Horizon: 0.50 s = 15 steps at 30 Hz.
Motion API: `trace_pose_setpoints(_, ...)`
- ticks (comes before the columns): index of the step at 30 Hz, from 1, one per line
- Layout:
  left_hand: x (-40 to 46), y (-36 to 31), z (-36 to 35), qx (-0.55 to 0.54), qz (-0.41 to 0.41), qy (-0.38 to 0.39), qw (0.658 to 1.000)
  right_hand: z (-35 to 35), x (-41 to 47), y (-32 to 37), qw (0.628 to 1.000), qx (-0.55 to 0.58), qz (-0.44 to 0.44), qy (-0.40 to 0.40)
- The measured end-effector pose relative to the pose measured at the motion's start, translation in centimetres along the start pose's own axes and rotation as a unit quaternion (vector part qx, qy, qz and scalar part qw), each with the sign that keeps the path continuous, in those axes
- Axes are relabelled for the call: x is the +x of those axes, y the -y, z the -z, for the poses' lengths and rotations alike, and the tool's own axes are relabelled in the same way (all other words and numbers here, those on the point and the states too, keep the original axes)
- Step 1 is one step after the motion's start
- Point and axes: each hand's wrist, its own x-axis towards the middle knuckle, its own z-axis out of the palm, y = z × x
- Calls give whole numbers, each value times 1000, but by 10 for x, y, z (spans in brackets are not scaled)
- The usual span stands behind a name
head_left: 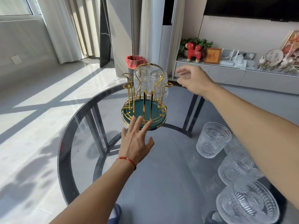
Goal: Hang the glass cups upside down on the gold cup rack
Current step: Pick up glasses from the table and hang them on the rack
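Left hand stretched flat over the glass tabletop, fingers spread wide and empty, tips touching or just short of the near rim of the gold cup rack — cannot tell which; probably placed there to steady or turn the green base so an empty peg comes round. Right hand raised just right of the rack's top, fingers loosely open and holding nothing, blurred at the tips, so exact curl hard to read; looks like a hand poised beside the hung cups rather than gripping one. Two ribbed glass cups already upside down on the far pegs, beyond the left fingertips and level with the right ones, seen through the tall gold loop. Near pegs, straight ahead of the left fingers, bare. Remaining upright cups grouped on the tabletop well to the right of the left hand and under the right forearm, within easy reach for the next pick. Count uncertain: nearest cup cut off by the frame's lower edge, and overlapping clear glass blurs the outlines. Far side of the rack hidden behind the hung cups.
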Motion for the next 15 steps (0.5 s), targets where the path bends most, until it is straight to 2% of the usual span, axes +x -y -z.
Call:
trace_pose_setpoints(3,-6,-6,9,18,-4,-4,1000,19,-59,12,997,-56,57,0)
trace_pose_setpoints(5,-15,-17,17,27,-23,-26,999,30,-104,16,996,-50,74,-3)
trace_pose_setpoints(7,-26,-36,27,-10,-59,-62,996,37,-147,15,996,-28,76,-25)
trace_pose_setpoints(9,-41,-68,37,-93,-93,-97,987,39,-185,11,996,-5,70,-63)
trace_pose_setpoints(11,-66,-106,45,-225,-97,-98,965,39,-218,8,991,24,71,-110)
trace_pose_setpoints(13,-98,-141,46,-359,-97,-48,927,41,-247,1,980,54,75,-178)
trace_pose_setpoints(15,-127,-167,43,-426,-98,40,899,43,-270,-11,962,85,62,-251)
